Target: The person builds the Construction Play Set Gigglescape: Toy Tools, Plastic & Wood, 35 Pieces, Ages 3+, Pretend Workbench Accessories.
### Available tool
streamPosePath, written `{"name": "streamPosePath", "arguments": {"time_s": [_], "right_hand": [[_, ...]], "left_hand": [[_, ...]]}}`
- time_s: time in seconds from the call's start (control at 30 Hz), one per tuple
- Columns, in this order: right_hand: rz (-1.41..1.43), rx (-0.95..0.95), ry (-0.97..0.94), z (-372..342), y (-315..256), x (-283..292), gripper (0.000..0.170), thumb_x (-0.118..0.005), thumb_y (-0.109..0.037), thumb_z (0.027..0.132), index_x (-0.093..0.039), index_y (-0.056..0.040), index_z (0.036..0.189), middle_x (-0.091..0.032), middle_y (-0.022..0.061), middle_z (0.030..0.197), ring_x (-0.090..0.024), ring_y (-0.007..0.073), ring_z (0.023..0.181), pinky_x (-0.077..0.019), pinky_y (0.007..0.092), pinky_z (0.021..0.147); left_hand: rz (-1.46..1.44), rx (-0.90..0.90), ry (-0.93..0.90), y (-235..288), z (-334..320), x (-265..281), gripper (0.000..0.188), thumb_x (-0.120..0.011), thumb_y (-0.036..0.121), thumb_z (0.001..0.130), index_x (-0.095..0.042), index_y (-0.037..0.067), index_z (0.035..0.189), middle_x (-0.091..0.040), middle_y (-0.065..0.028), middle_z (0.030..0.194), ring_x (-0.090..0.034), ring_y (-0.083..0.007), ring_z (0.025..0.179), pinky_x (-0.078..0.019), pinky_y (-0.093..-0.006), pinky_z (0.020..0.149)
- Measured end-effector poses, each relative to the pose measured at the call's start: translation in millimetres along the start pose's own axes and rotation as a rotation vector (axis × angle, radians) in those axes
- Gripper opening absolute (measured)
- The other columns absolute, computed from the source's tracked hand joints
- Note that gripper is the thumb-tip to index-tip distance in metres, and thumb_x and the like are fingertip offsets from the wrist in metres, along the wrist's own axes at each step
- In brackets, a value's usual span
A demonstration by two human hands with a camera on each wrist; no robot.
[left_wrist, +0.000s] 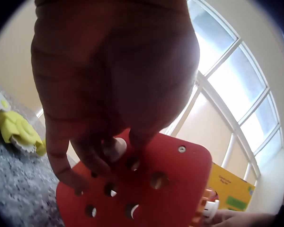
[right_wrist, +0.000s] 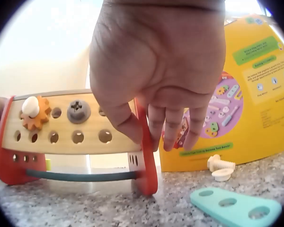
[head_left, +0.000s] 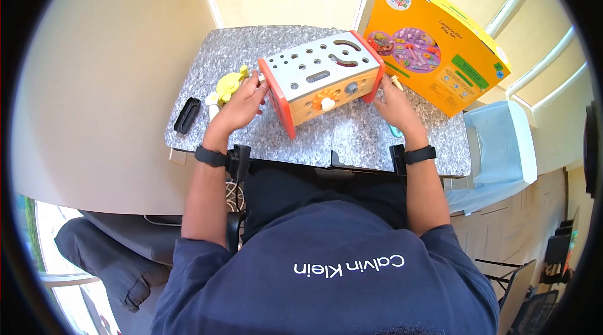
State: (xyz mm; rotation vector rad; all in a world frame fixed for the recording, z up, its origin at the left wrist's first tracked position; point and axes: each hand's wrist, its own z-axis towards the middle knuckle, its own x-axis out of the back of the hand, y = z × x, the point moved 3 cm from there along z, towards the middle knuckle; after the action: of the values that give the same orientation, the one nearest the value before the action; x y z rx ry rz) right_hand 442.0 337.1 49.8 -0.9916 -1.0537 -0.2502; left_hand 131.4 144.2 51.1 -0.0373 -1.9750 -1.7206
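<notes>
A toy workbench [head_left: 320, 77] stands tilted across the table, with a grey holed top, wooden front and red end panels. At its left panel [left_wrist: 156, 189], my left hand [head_left: 242, 104] pinches a small white plastic bolt [left_wrist: 116, 149] against the holed face; the fingers partly hide it. My right hand [head_left: 397, 109] grips the right end panel [right_wrist: 146, 161], thumb on the inner side and fingers outside. On the wooden front sit an orange gear [right_wrist: 36, 113] with a white bolt head [right_wrist: 30, 107], and a grey screw [right_wrist: 78, 112].
Yellow and white toy pieces [head_left: 227, 87] and a black tray-like case [head_left: 187, 115] lie at the left. By the right hand are cream bolts [right_wrist: 221, 165] and a teal holed strip [right_wrist: 234, 207]. A yellow box [head_left: 433, 40] stands behind; a blue-lined bin [head_left: 502, 146] is beside the table.
</notes>
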Motion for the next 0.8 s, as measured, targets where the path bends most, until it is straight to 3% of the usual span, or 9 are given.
{"name": "streamPosePath", "arguments": {"time_s": [0.03,0.1,0.13,0.2,0.3,0.5,0.6,0.73,0.8], "right_hand": [[0.001,0.000,0.003,1,2,-4,0.060,-0.060,-0.005,0.094,-0.046,0.0003,0.152,-0.058,0.0324,0.143,-0.055,0.0439,0.137,-0.0425,0.0479,0.116],[0.027,0.031,0.063,2,4,-11,0.055,-0.066,-0.002,0.091,-0.054,0.0013,0.145,-0.068,0.0278,0.131,-0.067,0.0384,0.124,-0.0515,0.0441,0.106],[0.029,0.030,0.064,5,8,-15,0.055,-0.066,-0.002,0.091,-0.054,0.0013,0.145,-0.068,0.0278,0.131,-0.067,0.0384,0.124,-0.0515,0.0441,0.106],[0.179,-0.056,0.021,15,20,-23,0.040,-0.072,-0.005,0.090,-0.064,0.0022,0.129,-0.075,0.0217,0.114,-0.075,0.0287,0.105,-0.0572,0.0388,0.092],[0.145,-0.052,0.058,26,35,-29,0.030,-0.078,-0.012,0.087,-0.070,0.0025,0.113,-0.076,0.0243,0.100,-0.076,0.0341,0.094,-0.0580,0.0410,0.083],[0.137,0.108,0.275,14,15,-17,0.030,-0.076,-0.011,0.087,-0.070,-0.0005,0.114,-0.074,0.0199,0.097,-0.073,0.0341,0.085,-0.0567,0.0420,0.077],[0.031,0.163,0.441,2,-13,7,0.034,-0.075,-0.010,0.088,-0.071,-0.0054,0.122,-0.074,0.0162,0.105,-0.071,0.0349,0.087,-0.0565,0.0433,0.078],[-0.048,0.291,0.583,-16,-49,36,0.042,-0.074,-0.008,0.090,-0.071,-0.0120,0.131,-0.074,0.0122,0.112,-0.071,0.0342,0.091,-0.0571,0.0435,0.081],[-0.168,0.506,0.714,-24,-63,46,0.046,-0.073,-0.007,0.090,-0.071,-0.0165,0.135,-0.075,0.0098,0.111,-0.071,0.0319,0.094,-0.0581,0.0428,0.084]], "left_hand": [[0.002,-0.003,-0.001,-9,4,-1,0.030,-0.051,0.024,0.111,-0.058,-0.003,0.122,-0.061,-0.0210,0.129,-0.063,-0.0262,0.104,-0.0574,-0.0384,0.085],[0.449,-0.182,0.012,-37,15,-6,0.062,-0.036,0.033,0.110,-0.029,0.004,0.164,-0.047,-0.0137,0.147,-0.058,-0.0169,0.107,-0.0560,-0.0331,0.082],[0.447,-0.255,0.012,-43,12,-9,0.071,-0.039,0.036,0.105,-0.023,0.002,0.166,-0.034,-0.0162,0.163,-0.057,-0.0185,0.114,-0.0548,-0.0342,0.087],[0.190,-0.188,0.070,-20,-8,-23,0.075,-0.043,0.040,0.103,-0.024,0.002,0.165,-0.031,-0.0172,0.166,-0.055,-0.0191,0.120,-0.0532,-0.0350,0.091],[-0.199,-0.077,0.102,7,-32,-31,0.083,-0.051,0.050,0.100,-0.026,0.004,0.164,-0.030,-0.0178,0.167,-0.051,-0.0208,0.132,-0.0498,-0.0381,0.100],[-0.260,-0.048,0.112,28,-37,-41,0.090,-0.057,0.067,0.097,-0.031,0.012,0.163,-0.044,-0.0126,0.158,-0.045,-0.0263,0.140,-0.0483,-0.0555,0.102],[-0.794,0.116,0.133,22,-31,-46,0.077,-0.049,0.067,0.102,-0.042,0.014,0.157,-0.053,-0.0151,0.152,-0.055,-0.0368,0.135,-0.0486,-0.0751,0.095],[-1.051,0.213,0.072,7,-22,-51,0.064,-0.034,0.056,0.109,-0.045,0.013,0.156,-0.055,-0.0177,0.152,-0.055,-0.0440,0.135,-0.0460,-0.0771,0.098],[-1.074,0.242,0.051,-12,-11,-52,0.063,-0.033,0.054,0.110,-0.046,0.012,0.155,-0.054,-0.0171,0.153,-0.055,-0.0435,0.136,-0.0457,-0.0760,0.099]]}}
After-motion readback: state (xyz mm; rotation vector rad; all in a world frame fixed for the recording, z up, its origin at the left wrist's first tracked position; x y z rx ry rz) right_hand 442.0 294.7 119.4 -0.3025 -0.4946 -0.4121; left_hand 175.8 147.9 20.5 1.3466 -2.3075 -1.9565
